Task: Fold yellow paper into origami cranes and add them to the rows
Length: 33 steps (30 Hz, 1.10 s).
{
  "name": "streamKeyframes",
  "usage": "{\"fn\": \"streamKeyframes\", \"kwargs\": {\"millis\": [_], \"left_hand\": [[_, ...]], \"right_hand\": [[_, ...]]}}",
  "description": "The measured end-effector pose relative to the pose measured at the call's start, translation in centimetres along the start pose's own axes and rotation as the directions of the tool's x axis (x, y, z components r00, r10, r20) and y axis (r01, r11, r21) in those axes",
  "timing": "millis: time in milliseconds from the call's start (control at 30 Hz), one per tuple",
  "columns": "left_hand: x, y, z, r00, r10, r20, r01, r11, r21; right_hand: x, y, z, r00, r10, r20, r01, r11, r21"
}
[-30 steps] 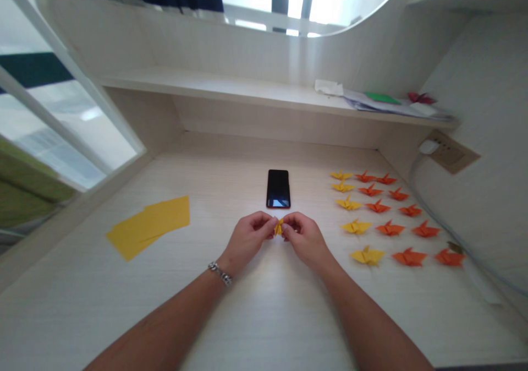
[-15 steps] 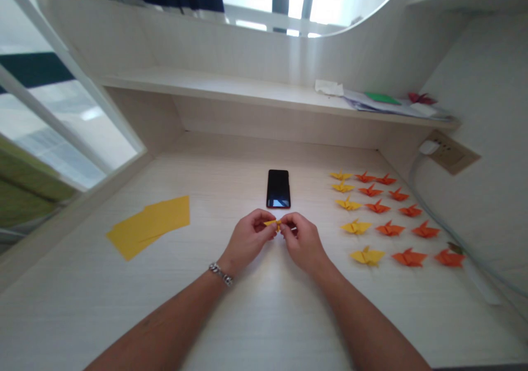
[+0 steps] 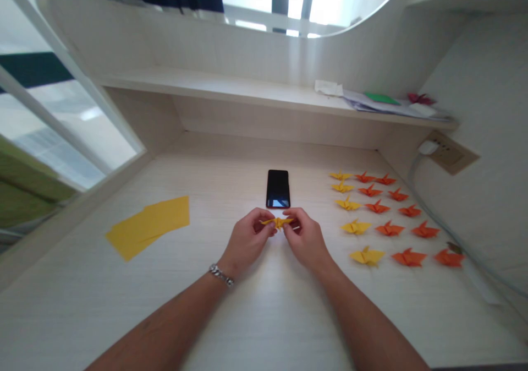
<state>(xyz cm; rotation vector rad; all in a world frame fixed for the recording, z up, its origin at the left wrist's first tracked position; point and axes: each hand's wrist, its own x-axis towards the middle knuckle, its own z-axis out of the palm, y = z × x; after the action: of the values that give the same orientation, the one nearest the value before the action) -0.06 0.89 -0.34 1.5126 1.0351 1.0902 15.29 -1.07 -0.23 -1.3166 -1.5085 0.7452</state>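
Pinching a yellow paper crane (image 3: 278, 222) between them, left hand (image 3: 246, 239) and right hand (image 3: 306, 240) grip its wings.

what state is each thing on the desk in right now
yellow paper piece: partly folded, pinched between both hands
left hand: gripping its left end
right hand: gripping its right end
phone: flat, screen dark
yellow sheets: unfolded, flat
paper cranes: folded, in rows

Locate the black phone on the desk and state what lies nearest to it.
In the head view the black phone lies flat mid-desk, just beyond the yellow paper crane held between left hand and right hand.
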Motion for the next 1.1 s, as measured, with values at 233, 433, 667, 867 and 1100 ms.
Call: {"fn": "streamKeyframes", "kwargs": {"millis": [233, 433, 667, 867, 1100], "left_hand": [[-0.3, 0.3, -0.3, 0.997, 0.079, 0.024, -0.082, 0.961, 0.265], [-0.2, 0.4, -0.2, 0.998, 0.056, -0.002, -0.055, 0.990, 0.132], [-0.5, 1.1, -0.1, 0.998, 0.066, -0.002, -0.065, 0.987, 0.147], [0.0, 0.7, -0.4, 0.999, 0.018, 0.033, -0.021, 0.995, 0.098], [0.0, 1.1, -0.7, 0.977, -0.083, 0.196, 0.059, 0.991, 0.121]], "right_hand": [[0.1, -0.2, -0.4, 0.987, -0.049, 0.151, 0.081, 0.974, -0.213], [0.5, 1.1, -0.2, 0.964, 0.195, 0.179, -0.196, 0.981, -0.013], [0.0, 0.2, -0.7, 0.983, 0.020, 0.185, 0.026, 0.970, -0.242], [0.1, -0.1, -1.0, 0.946, 0.049, 0.320, -0.009, 0.992, -0.126], [0.3, 0.2, -1.2, 0.920, 0.093, 0.381, -0.099, 0.995, -0.004]]}}
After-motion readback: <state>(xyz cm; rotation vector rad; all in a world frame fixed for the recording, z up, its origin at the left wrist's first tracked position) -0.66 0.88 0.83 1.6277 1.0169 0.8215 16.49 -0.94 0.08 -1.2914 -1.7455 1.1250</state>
